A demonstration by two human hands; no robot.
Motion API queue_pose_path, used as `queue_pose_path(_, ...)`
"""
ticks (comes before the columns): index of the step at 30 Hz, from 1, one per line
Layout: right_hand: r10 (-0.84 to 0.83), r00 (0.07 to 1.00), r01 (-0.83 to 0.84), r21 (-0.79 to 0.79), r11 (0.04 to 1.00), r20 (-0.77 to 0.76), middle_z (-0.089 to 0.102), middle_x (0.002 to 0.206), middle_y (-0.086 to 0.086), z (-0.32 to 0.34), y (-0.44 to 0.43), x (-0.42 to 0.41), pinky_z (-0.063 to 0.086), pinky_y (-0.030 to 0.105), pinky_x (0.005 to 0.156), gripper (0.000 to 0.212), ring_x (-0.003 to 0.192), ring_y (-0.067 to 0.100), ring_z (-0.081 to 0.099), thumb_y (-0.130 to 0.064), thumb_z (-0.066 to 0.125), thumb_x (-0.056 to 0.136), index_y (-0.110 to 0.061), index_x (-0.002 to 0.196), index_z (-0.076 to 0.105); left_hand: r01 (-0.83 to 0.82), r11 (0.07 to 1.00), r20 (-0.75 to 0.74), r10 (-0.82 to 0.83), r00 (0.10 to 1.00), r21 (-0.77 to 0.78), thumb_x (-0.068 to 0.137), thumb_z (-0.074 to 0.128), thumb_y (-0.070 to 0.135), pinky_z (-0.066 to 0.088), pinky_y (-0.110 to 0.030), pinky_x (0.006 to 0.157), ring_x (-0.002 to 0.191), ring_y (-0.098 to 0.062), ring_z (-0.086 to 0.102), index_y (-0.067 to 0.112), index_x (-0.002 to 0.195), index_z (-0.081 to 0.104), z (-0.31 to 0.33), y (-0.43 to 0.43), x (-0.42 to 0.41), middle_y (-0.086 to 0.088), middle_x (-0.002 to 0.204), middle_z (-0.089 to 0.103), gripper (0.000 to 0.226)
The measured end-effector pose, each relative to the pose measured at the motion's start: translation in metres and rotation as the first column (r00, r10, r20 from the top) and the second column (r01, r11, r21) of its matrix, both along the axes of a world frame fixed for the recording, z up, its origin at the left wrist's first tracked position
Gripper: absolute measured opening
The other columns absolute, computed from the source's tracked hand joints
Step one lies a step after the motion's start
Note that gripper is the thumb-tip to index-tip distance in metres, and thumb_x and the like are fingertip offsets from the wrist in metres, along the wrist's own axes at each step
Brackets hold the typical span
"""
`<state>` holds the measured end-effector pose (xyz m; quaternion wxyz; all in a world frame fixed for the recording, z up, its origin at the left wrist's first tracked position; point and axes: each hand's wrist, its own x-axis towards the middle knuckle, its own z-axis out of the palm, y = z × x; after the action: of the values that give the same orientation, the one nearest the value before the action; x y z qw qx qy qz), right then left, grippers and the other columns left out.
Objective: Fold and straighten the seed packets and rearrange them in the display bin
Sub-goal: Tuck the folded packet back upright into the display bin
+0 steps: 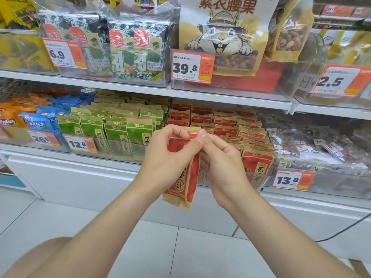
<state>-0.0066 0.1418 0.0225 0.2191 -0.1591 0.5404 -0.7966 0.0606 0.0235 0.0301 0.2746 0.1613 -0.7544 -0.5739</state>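
Seed packet point(185, 177), red and kraft-brown, hangs upright in both hands, just in front of the shelf point(90, 157) and its bin point(263, 181). The left hand point(164, 157) wraps its left side with the thumb across the top; the right hand point(222, 167) pinches the top edge beside it, so the two hands meet at the seal.

It looks light and papery and should crease easily, with loose contents that shift. The flat top seal and side edges seem the best hold, not the bulging middle.

Behind, the red packets point(222, 127) in the bin carry the 洽洽 mark and a large 香; the tag point(293, 179) to their right reads 13.8. Green packets point(116, 133) to the left read 原香, priced 12.8. Above stands a 紫衣腰果 bag point(222, 27), tagged 39.8.
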Motion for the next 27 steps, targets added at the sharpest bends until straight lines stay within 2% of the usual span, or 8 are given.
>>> queue_pose_path(4, 0.107, 0.988, -0.104, -0.039, 0.994, 0.11, 0.073, 0.114, 0.019, -0.002, 0.0, -0.001, 0.047, 0.047, 0.09, 0.028, 0.101, 0.03, 0.061, -0.04, 0.07, 0.1, -0.018, 0.113, 0.08, 0.105, 0.994, -0.063, -0.103, 0.993, 0.04, 0.079, 0.077, 0.068, 0.058, -0.047, 0.081, 0.083, -0.018, 0.072, 0.027, 0.093, 0.063, 0.0, 0.001, 0.003, -0.006, 0.093, 0.077, 0.046)
queue_pose_path(8, 0.095, 0.993, -0.09, -0.068, 0.994, 0.07, 0.078, 0.1, 0.01, 0.0, 0.001, 0.001, 0.057, 0.033, 0.076, 0.026, 0.087, 0.018, 0.071, -0.03, 0.065, 0.105, -0.011, 0.113, 0.08, 0.158, 0.981, -0.051, -0.153, 0.987, 0.114, 0.1, 0.066, 0.046, 0.053, -0.044, 0.079, 0.079, -0.017, 0.063, 0.018, 0.098, 0.061, -0.001, 0.0, 0.003, -0.004, 0.085, 0.068, 0.028)
queue_pose_path(10, 0.039, 0.999, -0.038, -0.062, 0.997, 0.009, 0.079, 0.1, 0.017, 0.001, 0.0, 0.002, 0.06, 0.028, 0.07, 0.026, 0.084, 0.018, 0.074, -0.022, 0.063, 0.107, -0.003, 0.117, 0.078, 0.167, 0.973, -0.042, -0.162, 0.986, 0.162, 0.111, 0.056, 0.03, 0.048, -0.04, 0.074, 0.074, -0.015, 0.058, 0.016, 0.098, 0.063, -0.001, -0.002, 0.003, -0.002, 0.083, 0.064, 0.02)
queue_pose_path(16, -0.006, 0.992, 0.0, -0.049, 0.999, -0.124, 0.082, 0.102, 0.012, 0.0, -0.001, 0.003, 0.062, 0.03, 0.08, 0.026, 0.089, 0.021, 0.078, -0.017, 0.065, 0.105, 0.002, 0.118, 0.076, 0.212, 0.945, -0.061, -0.203, 0.977, 0.249, 0.113, 0.049, 0.022, 0.049, -0.027, 0.059, 0.064, -0.013, 0.055, 0.012, 0.101, 0.063, 0.002, -0.008, 0.005, -0.001, 0.074, 0.059, 0.021)
queue_pose_path(20, 0.034, 0.968, -0.017, 0.069, 0.997, -0.249, 0.081, 0.101, 0.013, 0.001, 0.001, -0.001, 0.063, 0.04, 0.089, 0.013, 0.094, 0.026, 0.078, -0.012, 0.073, 0.1, -0.003, 0.108, 0.079, 0.195, 0.911, -0.149, -0.15, 0.977, 0.363, 0.106, 0.056, 0.034, 0.052, -0.042, 0.079, 0.078, -0.022, 0.057, 0.023, 0.092, 0.067, 0.004, -0.007, 0.002, -0.006, 0.084, 0.061, 0.021)
queue_pose_path(23, 0.159, 0.903, -0.047, 0.276, 0.96, -0.4, 0.08, 0.102, 0.005, 0.003, 0.006, -0.004, 0.061, 0.034, 0.086, 0.016, 0.095, 0.019, 0.075, -0.019, 0.077, 0.093, -0.008, 0.104, 0.073, 0.124, 0.884, -0.196, -0.038, 0.98, 0.45, 0.111, 0.054, 0.035, 0.043, -0.051, 0.089, 0.094, -0.03, 0.054, 0.02, 0.098, 0.063, 0.007, -0.007, 0.0, -0.011, 0.098, 0.06, 0.022)
queue_pose_path(25, 0.284, 0.872, -0.114, 0.399, 0.91, -0.398, 0.077, 0.113, 0.002, 0.005, 0.009, -0.007, 0.062, 0.032, 0.087, 0.025, 0.101, 0.019, 0.076, -0.025, 0.08, 0.092, -0.015, 0.112, 0.067, 0.098, 0.87, -0.21, 0.007, 0.978, 0.484, 0.114, 0.05, 0.035, 0.044, -0.051, 0.093, 0.098, -0.029, 0.054, 0.018, 0.102, 0.06, 0.01, -0.007, 0.0, -0.009, 0.101, 0.059, 0.023)
queue_pose_path(27, 0.33, 0.879, -0.176, 0.409, 0.896, -0.345, 0.077, 0.115, 0.008, 0.007, 0.01, -0.006, 0.065, 0.037, 0.086, 0.029, 0.099, 0.026, 0.078, -0.024, 0.08, 0.096, -0.017, 0.118, 0.063, 0.098, 0.881, -0.207, 0.0, 0.978, 0.462, 0.112, 0.053, 0.04, 0.047, -0.053, 0.093, 0.093, -0.027, 0.056, 0.016, 0.103, 0.06, 0.009, -0.008, 0.0, -0.009, 0.093, 0.059, 0.026)
